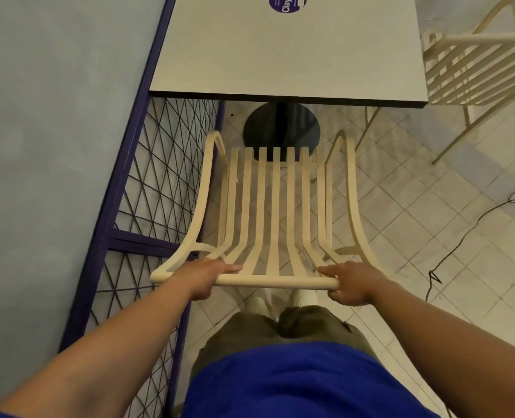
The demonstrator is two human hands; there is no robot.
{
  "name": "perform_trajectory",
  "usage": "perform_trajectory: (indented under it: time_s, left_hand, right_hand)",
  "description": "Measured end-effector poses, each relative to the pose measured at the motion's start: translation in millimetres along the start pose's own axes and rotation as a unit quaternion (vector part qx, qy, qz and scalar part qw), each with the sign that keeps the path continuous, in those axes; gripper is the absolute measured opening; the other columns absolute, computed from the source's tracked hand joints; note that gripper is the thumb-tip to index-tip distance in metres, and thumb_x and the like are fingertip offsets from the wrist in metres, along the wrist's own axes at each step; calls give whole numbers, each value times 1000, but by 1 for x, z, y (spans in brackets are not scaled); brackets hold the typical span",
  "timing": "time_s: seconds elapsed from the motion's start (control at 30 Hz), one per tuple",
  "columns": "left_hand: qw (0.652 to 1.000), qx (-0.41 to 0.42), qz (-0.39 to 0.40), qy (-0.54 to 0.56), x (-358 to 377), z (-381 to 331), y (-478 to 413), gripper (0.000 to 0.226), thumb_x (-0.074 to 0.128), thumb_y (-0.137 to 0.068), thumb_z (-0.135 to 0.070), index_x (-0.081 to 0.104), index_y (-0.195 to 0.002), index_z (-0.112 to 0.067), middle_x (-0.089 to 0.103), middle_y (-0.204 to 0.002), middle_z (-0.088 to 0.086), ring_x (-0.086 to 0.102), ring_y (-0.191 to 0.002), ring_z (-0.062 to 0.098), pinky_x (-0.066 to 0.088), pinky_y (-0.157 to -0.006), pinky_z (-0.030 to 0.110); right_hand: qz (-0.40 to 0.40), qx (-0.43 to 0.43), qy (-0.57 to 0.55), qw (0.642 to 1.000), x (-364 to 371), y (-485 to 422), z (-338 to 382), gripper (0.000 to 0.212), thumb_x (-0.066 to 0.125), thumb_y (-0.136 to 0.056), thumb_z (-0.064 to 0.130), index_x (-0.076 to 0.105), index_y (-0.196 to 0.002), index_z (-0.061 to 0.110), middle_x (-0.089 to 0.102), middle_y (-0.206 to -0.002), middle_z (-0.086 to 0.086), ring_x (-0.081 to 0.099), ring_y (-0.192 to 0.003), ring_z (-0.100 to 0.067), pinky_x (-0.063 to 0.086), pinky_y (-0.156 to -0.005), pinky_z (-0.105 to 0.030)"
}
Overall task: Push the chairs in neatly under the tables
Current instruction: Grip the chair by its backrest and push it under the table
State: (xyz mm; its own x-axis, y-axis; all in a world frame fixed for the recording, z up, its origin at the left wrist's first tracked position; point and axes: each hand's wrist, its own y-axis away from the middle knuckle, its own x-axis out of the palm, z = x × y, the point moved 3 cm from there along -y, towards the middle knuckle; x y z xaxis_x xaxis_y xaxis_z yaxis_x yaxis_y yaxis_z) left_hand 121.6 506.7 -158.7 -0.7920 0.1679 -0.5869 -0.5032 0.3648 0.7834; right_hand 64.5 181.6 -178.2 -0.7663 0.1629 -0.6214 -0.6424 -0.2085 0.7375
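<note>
A cream slatted chair (275,212) stands in front of me, its seat facing a square grey table (286,55) on a black pedestal base (281,126). The front of the seat lies a little short of the table's near edge. My left hand (208,274) grips the chair's top back rail near its left end. My right hand (348,282) grips the same rail near its right end, fingers curled over it.
A purple metal frame with wire mesh (147,188) runs along the chair's left side against a blue wall. A second cream chair (476,64) stands at the table's right. A black cable (467,233) trails over the tiled floor at right.
</note>
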Motion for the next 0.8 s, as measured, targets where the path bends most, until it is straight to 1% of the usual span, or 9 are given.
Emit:
perform_trajectory:
  time_s: [0.07,0.1,0.17,0.27,0.33,0.43,0.57,0.7,0.8]
  left_hand:
    - [1000,0,5,-3,0,3,-2,96,61,-88,-1,19,-145,-65,52,-135,-10,54,-111,16,50,-88,38]
    - [1000,-1,12,-3,1,4,-3,96,61,-87,0,20,-146,-65,52,-135,-9,54,-110,16,51,-89,39]
    - [1000,1,23,-1,0,5,-4,98,60,-87,1,19,-147,-64,52,-134,-6,55,-109,17,52,-90,40]
    - [999,16,28,-8,-5,7,-9,97,59,-87,3,19,-149,-60,50,-134,-2,56,-106,18,53,-88,38]
    - [999,19,32,0,-6,9,-10,95,58,-89,4,20,-152,-57,48,-136,-1,55,-109,20,50,-87,35]
    - [999,34,25,-18,-15,18,-12,95,56,-89,4,19,-152,-56,49,-136,-2,54,-111,21,44,-83,32]
    - [999,34,28,-11,-21,25,-17,95,57,-89,3,20,-151,-58,49,-137,-3,53,-114,22,47,-85,36]
    - [999,30,23,-11,-35,32,-23,96,58,-87,3,21,-150,-59,48,-138,-1,53,-116,24,50,-93,43]
    - [999,30,18,-13,-42,37,-26,95,57,-88,4,22,-150,-58,48,-139,0,53,-117,24,49,-94,42]
  right_hand:
    - [-6,-4,16,1000,-1,-1,6,50,65,-86,32,51,-133,39,63,-110,9,59,-91,-12,49,-83,-31]
    - [-9,3,22,1000,1,-1,9,51,65,-86,26,51,-134,38,62,-109,8,58,-90,-11,47,-80,-29]
    - [-25,22,28,999,1,-1,12,54,64,-88,18,48,-137,37,61,-113,7,56,-93,-11,45,-80,-27]
    - [-42,44,30,998,-1,-1,8,59,61,-92,18,41,-143,40,59,-122,8,56,-100,-10,46,-89,-29]
    - [-37,56,32,997,0,-1,8,63,59,-93,18,37,-147,41,59,-124,8,55,-102,-11,46,-90,-29]
    - [-33,62,34,997,-2,-7,16,65,58,-92,17,36,-148,42,59,-125,8,56,-103,-12,46,-90,-29]
    - [-34,69,34,996,-6,-13,18,66,59,-91,15,36,-148,41,59,-126,7,57,-103,-13,47,-89,-30]
    - [-43,68,31,996,-15,-23,21,66,60,-91,15,37,-147,41,60,-125,7,57,-102,-14,48,-90,-31]
    - [-45,62,31,997,-22,-29,21,66,61,-91,15,38,-148,40,60,-127,6,57,-104,-14,47,-90,-31]
